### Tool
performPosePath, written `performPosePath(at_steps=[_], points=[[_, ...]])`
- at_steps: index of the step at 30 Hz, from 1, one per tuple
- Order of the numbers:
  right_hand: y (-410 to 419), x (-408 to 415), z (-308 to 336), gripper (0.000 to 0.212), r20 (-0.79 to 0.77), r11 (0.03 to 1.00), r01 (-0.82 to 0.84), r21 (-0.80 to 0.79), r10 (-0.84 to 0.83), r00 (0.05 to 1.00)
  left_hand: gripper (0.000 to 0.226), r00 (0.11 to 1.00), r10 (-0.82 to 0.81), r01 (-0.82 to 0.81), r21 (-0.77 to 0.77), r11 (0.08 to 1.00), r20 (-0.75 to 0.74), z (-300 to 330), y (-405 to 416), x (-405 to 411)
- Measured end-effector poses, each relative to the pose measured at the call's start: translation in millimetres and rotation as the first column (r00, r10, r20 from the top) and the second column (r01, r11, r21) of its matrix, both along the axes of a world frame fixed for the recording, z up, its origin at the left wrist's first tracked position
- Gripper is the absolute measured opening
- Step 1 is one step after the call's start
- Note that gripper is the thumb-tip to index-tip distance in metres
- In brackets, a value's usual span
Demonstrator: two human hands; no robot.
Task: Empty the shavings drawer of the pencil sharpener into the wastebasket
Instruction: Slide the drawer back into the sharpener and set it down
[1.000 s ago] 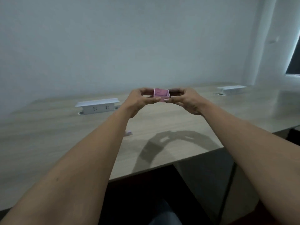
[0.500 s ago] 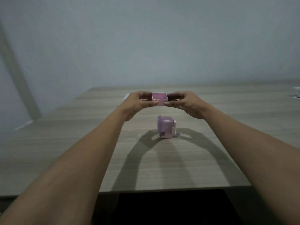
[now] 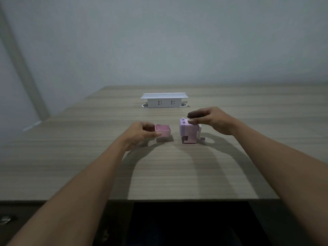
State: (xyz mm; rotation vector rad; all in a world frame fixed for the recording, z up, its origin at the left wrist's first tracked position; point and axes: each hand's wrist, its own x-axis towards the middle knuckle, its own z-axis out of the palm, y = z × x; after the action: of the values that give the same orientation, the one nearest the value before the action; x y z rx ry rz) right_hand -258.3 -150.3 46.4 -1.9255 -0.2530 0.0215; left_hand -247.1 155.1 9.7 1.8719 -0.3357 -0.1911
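Wood-grain surface (image 3: pixel 71 157) against a plain wall: the left hand (image 3: pixel 140 133) pinches a pink shavings drawer (image 3: pixel 163 131). Just right of it, the right hand's (image 3: pixel 211 120) loosely curled fingers touch the lilac pencil sharpener (image 3: pixel 189 133). Beyond both hands stands a white socket box (image 3: pixel 164 100); nothing lies between.

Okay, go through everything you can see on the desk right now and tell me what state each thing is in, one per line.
Small pink plastic shavings drawer: out of the sharpener, upright, open side up, pinched by the left hand.
Lilac box-shaped pencil sharpener: standing upright on the desk, drawer slot empty, right hand on its top.
White pop-up socket box: raised, nothing plugged in.
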Motion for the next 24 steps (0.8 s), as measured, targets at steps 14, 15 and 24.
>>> performPosePath(at_steps=[14, 15, 24], points=[[0.2, -0.9, -12.7, 0.042, -0.003, 0.999, 0.023, 0.045, -0.023, 1.000, 0.041, 0.996, -0.059, 0.053, -0.081, 0.995, -0.072, -19.5, -37.4, -7.1], [0.2, -1.1, -12.8, 0.041, -0.002, 0.999, 0.023, 0.049, -0.023, 1.000, 0.041, 0.996, -0.059, 0.053, -0.082, 0.995, -0.068, -19.7, -39.8, -7.4], [0.1, -1.6, -15.7, 0.045, 0.006, 0.997, 0.021, 0.079, -0.022, 1.000, 0.037, 0.997, -0.033, 0.028, -0.072, 0.997, -0.065, -17.5, -42.8, -7.4]])
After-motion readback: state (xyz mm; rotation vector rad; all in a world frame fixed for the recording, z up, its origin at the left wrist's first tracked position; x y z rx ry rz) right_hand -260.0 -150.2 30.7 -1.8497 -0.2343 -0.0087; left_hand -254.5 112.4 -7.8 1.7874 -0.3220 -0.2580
